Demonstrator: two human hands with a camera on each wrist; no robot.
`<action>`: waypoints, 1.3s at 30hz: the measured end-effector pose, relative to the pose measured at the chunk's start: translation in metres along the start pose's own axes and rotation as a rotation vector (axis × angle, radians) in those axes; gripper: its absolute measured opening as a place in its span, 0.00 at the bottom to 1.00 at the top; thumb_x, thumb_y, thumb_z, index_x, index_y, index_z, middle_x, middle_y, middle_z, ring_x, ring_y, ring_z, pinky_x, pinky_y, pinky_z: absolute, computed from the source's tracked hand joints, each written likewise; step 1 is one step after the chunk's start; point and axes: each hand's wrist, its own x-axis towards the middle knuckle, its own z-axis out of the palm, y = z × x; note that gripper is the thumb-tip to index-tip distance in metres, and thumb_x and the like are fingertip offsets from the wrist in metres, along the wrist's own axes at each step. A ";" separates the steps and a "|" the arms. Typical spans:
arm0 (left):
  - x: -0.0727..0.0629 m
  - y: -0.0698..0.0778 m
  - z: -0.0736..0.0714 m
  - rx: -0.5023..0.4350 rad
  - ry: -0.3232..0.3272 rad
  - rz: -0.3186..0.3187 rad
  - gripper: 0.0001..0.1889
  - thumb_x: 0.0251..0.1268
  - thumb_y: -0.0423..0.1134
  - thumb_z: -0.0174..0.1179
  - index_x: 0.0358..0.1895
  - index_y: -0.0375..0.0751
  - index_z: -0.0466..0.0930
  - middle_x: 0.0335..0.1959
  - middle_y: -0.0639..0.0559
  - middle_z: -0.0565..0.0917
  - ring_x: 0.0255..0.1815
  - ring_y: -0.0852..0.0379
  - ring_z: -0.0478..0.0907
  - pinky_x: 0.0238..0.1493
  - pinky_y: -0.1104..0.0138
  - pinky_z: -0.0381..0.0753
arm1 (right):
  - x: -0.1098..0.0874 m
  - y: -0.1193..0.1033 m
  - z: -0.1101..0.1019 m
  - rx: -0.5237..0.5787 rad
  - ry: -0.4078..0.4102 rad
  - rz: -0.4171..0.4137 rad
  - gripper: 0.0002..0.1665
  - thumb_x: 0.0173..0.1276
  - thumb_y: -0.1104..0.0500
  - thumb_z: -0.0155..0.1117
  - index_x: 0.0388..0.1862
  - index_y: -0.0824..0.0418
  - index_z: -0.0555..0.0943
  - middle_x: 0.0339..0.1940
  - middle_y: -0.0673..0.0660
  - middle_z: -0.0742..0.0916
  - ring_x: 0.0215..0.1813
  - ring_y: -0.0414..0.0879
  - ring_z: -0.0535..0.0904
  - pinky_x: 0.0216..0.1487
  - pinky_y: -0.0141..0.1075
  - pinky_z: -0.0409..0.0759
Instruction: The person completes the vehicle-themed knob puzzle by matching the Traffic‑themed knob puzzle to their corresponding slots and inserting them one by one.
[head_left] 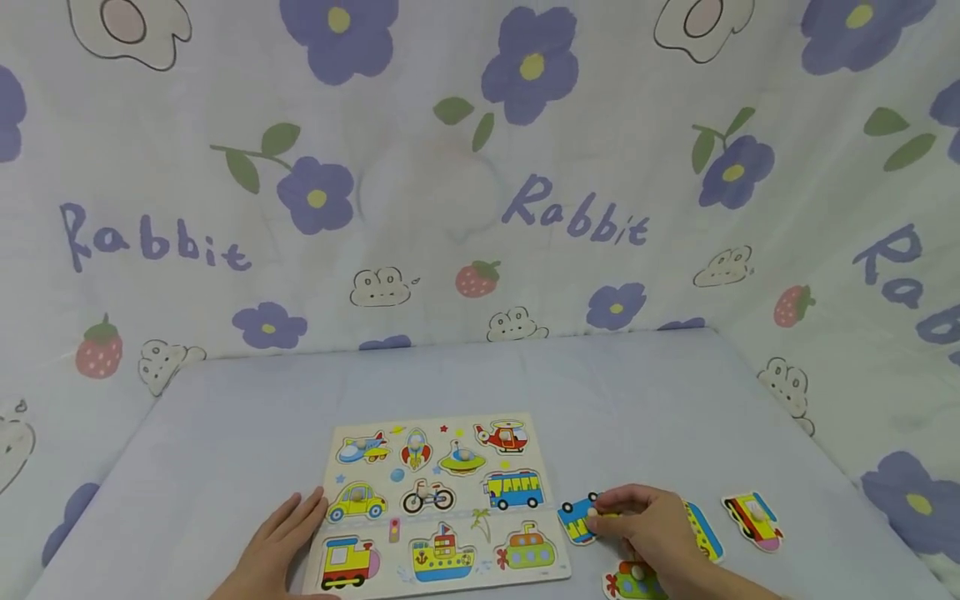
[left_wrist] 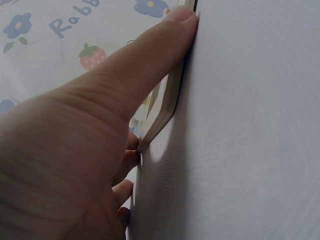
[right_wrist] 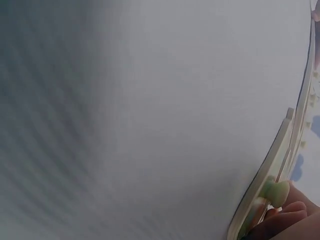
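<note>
A knobbed submarine piece point(head_left: 624, 587) lies close to the near edge of the view, partly covered by a right hand point(head_left: 654, 532). That hand's thumb and fingers pinch the blue-and-yellow bus piece point(head_left: 576, 525) just beside the puzzle board's right edge — whether the piece rests on the table cannot be told. The bus is turned upside down, wheels toward the far side and roof toward the person, its long axis running left to right with the right end angled slightly away. A left hand point(head_left: 279, 540) braces the board with fingers extended along the left side, its grip uncurled.

The flat, pale-edged puzzle board point(head_left: 390, 533) shows train, ship and submarine outlines without knobs in its nearest row; a like bus outline point(head_left: 512, 490) ends the middle row, beside a knobbed bicycle point(head_left: 429, 497) and car point(head_left: 357, 502). Past the right hand, which partly hides it, lies a ship piece point(head_left: 703, 533); a tilted train piece point(head_left: 753, 522) sits farther right. Smooth pale cloth point(head_left: 645, 392) covers the table — behind it hangs a wrinkled white curtain point(head_left: 420, 200) printed with purple flowers and "Rabbit."
</note>
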 end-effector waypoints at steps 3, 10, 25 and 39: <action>0.000 0.001 -0.001 -0.003 -0.012 -0.010 0.61 0.38 0.71 0.71 0.73 0.32 0.63 0.74 0.40 0.62 0.72 0.32 0.50 0.59 0.30 0.59 | 0.001 0.000 0.002 -0.020 0.007 -0.004 0.20 0.43 0.61 0.85 0.36 0.62 0.86 0.31 0.55 0.89 0.15 0.43 0.68 0.16 0.32 0.66; 0.000 -0.001 0.000 0.037 0.006 0.025 0.60 0.38 0.70 0.72 0.71 0.30 0.65 0.73 0.39 0.64 0.70 0.32 0.54 0.61 0.32 0.60 | -0.001 -0.002 0.005 -0.059 0.021 -0.033 0.17 0.45 0.62 0.83 0.33 0.62 0.86 0.30 0.55 0.89 0.16 0.43 0.69 0.17 0.33 0.67; -0.001 -0.002 0.000 0.023 0.004 0.012 0.62 0.35 0.72 0.72 0.72 0.31 0.64 0.73 0.40 0.64 0.71 0.33 0.53 0.62 0.33 0.60 | -0.004 -0.002 0.009 -0.139 0.070 -0.031 0.12 0.49 0.63 0.82 0.31 0.60 0.86 0.29 0.52 0.88 0.15 0.43 0.66 0.15 0.33 0.64; -0.002 0.000 0.001 0.020 0.013 -0.002 0.63 0.33 0.74 0.71 0.71 0.32 0.65 0.73 0.41 0.64 0.71 0.34 0.54 0.62 0.34 0.61 | -0.005 -0.008 0.009 -0.162 0.086 -0.060 0.16 0.49 0.64 0.82 0.34 0.61 0.83 0.28 0.51 0.88 0.29 0.46 0.77 0.25 0.36 0.72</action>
